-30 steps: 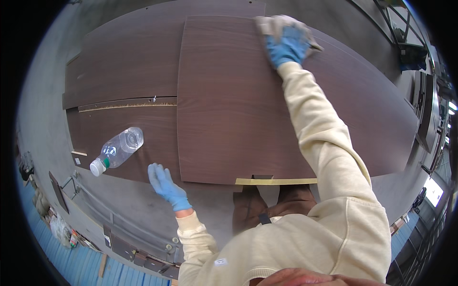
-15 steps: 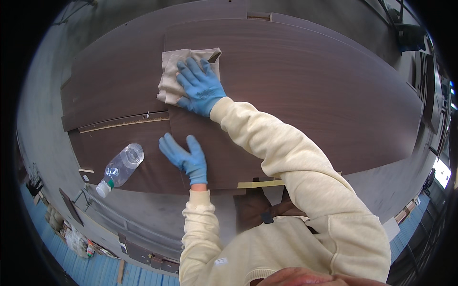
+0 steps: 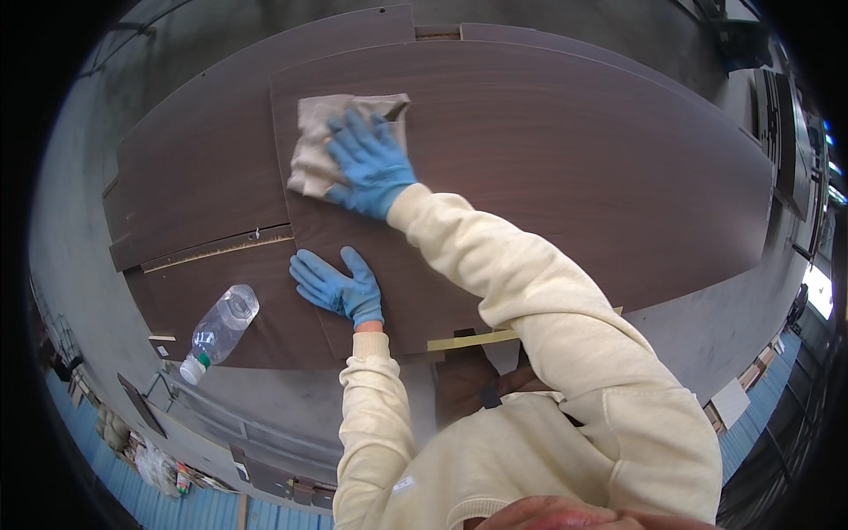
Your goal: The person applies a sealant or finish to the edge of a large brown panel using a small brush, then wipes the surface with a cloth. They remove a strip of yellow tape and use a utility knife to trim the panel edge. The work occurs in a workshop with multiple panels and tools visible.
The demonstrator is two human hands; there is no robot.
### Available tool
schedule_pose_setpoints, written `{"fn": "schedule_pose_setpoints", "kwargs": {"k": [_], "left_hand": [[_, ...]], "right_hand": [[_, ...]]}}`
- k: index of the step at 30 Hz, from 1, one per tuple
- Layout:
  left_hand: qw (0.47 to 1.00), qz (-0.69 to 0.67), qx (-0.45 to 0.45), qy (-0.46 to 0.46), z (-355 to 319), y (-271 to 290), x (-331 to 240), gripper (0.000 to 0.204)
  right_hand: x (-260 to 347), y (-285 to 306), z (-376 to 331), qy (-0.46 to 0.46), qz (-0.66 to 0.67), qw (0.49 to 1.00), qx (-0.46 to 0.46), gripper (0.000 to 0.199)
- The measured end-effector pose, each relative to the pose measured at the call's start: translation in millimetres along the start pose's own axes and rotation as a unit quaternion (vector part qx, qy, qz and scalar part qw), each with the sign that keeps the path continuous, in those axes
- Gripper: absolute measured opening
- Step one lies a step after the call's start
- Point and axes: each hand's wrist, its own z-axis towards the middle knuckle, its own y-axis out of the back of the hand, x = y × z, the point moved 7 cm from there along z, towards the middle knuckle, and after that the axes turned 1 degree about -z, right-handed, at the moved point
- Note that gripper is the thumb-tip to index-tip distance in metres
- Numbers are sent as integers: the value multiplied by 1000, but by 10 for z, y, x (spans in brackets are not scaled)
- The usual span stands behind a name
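Observation:
My right hand [image 3: 371,172], in a blue glove, lies flat with fingers spread on a beige cloth [image 3: 311,150]. Under the cloth is a dark brown wood-grain panel [image 3: 565,168], near its left edge. Closer to me, my left hand [image 3: 340,287], also gloved in blue, is open with its thumb apart. It rests at the panel's near left part, fingertips around the seam, and holds nothing. Left of it, a clear plastic bottle [image 3: 225,325] with a white cap and green collar lies at the near edge, its cap toward me.
More brown panels [image 3: 203,150] lie under and left of the top one, with a rough pale edge strip [image 3: 221,252] between them. Yellow tape [image 3: 473,340] sits at the near edge. A metal rail [image 3: 238,424] stands lower left. Stacked boards [image 3: 782,141] are at the far right.
My view has shifted slightly. The cloth under my right hand has moved a little right, away from the panel's left edge. My left hand has turned slightly and lies flatter.

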Motion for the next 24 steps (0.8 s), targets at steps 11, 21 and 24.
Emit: {"fn": "schedule_pose_setpoints", "kwargs": {"k": [11, 21, 24], "left_hand": [[1000, -3, -11, 1, 11, 52, -26, 78], [1000, 7, -13, 4, 21, 58, -2, 77], [999, 23, -25, 2, 6, 55, 1, 76]], "right_hand": [[-615, 500, -515, -94, -55, 994, 6, 76], [-623, 432, -524, -115, -57, 991, 43, 80], [-669, 332, -559, -131, -87, 983, 96, 84]]}}
